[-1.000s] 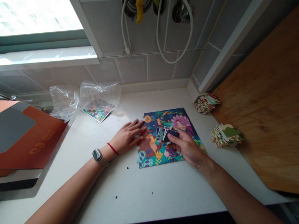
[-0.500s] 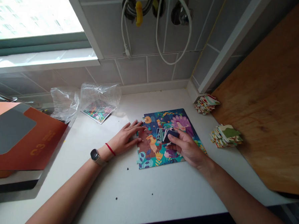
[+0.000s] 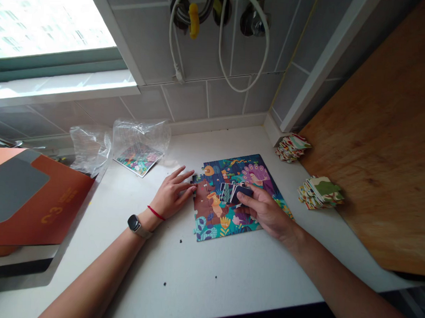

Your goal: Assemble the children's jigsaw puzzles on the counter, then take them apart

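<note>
A colourful jigsaw puzzle [image 3: 216,221] with animals and plants lies flat on the white counter; its left edge is uneven, with knobs and notches showing. At that edge, my left hand [image 3: 175,190] rests with fingers spread and holds nothing. My right hand [image 3: 267,207] is over the puzzle's middle, thumb and fingers closed on a small fanned stack of puzzle pieces [image 3: 236,193]. The top piece is dark, and one beside it shows a leaf pattern. Part of the puzzle is hidden beneath this hand and the stack.
Two piles of puzzle pieces [image 3: 321,193] stand at the right by a wooden board [image 3: 383,153]. Clear plastic bags [image 3: 139,131] and a picture card [image 3: 139,160] lie back left. An orange box [image 3: 67,203] is at far left. Small dark bits dot the white counter [image 3: 192,281].
My left hand has drawn back leftward off the puzzle's edge, uncovering more of its left side. My right hand keeps hold of the stack in nearly the same spot.
</note>
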{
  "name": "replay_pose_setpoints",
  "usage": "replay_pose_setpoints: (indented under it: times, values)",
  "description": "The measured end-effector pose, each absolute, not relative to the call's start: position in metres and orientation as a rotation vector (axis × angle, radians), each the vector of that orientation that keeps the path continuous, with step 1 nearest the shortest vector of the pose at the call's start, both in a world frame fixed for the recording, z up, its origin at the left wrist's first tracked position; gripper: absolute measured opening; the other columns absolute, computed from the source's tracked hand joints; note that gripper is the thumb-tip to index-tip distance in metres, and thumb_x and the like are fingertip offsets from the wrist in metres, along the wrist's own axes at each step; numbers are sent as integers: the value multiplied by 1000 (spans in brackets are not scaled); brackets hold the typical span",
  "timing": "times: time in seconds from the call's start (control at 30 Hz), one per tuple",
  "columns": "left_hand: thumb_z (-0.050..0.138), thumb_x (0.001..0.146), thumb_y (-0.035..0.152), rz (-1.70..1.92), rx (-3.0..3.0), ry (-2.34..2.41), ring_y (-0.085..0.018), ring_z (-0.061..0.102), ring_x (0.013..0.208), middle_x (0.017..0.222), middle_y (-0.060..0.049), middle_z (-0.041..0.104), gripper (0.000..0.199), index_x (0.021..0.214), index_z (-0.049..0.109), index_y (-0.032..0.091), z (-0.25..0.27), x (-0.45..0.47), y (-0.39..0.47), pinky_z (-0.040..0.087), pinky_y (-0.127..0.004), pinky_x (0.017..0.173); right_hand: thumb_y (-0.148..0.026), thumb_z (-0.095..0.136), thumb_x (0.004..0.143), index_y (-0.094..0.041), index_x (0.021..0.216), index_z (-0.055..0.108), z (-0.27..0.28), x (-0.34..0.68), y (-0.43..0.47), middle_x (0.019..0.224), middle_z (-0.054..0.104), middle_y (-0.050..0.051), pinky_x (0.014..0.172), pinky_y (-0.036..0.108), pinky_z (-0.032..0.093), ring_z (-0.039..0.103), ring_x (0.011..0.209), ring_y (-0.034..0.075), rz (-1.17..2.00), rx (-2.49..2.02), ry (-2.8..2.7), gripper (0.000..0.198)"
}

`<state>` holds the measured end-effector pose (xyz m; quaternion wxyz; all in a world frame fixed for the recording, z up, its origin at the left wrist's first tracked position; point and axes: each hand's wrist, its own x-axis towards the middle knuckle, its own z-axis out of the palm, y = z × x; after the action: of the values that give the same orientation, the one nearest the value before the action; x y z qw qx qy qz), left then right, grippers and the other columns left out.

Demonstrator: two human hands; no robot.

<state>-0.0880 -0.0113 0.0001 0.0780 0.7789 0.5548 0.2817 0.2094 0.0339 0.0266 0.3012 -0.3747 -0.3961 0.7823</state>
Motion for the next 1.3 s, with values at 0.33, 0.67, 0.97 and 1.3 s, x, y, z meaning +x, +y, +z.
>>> replay_pose_setpoints:
  times: [0.33, 0.67, 0.97, 1.3]
  values:
    - [68, 92, 44, 997, 1215, 1189, -19, 74, 74, 92, -9, 79, 42, 124, 69, 17, 27, -18, -39, 63, -32, 66, -45, 83, 80, -22, 111, 70, 26, 212, 28, 100, 76, 4, 69, 25, 59, 73, 84, 17, 2178, -1016, -1248, 40]
    - [83, 79, 34, 1136, 1140, 1171, -8, 57, 50, 67, 2, 66, 34, 103, 67, 16, 25, -18, -35, 50, -21, 50, -45, 82, 81, -20, 105, 72, 26, 209, 27, 94, 77, 4, 71, 26, 59, 74, 82, 18, 2119, -960, -1381, 37]
    - [75, 84, 45, 1214, 1201, 1480, -14, 65, 54, 63, 1, 66, 39, 110, 71, 17, 32, -51, -18, 54, -27, 55, -44, 85, 78, -22, 102, 66, 20, 211, 32, 97, 75, 2, 67, 28, 62, 74, 79, 17, 2066, -1040, -1176, 37]
    - [77, 72, 54, 1107, 1234, 1718, -14, 64, 47, 71, -7, 76, 46, 95, 71, 14, 14, -85, 36, 47, -24, 49, -43, 85, 78, -22, 100, 67, 22, 211, 34, 95, 73, 1, 69, 25, 60, 74, 87, 17, 2038, -1014, -1155, 35]
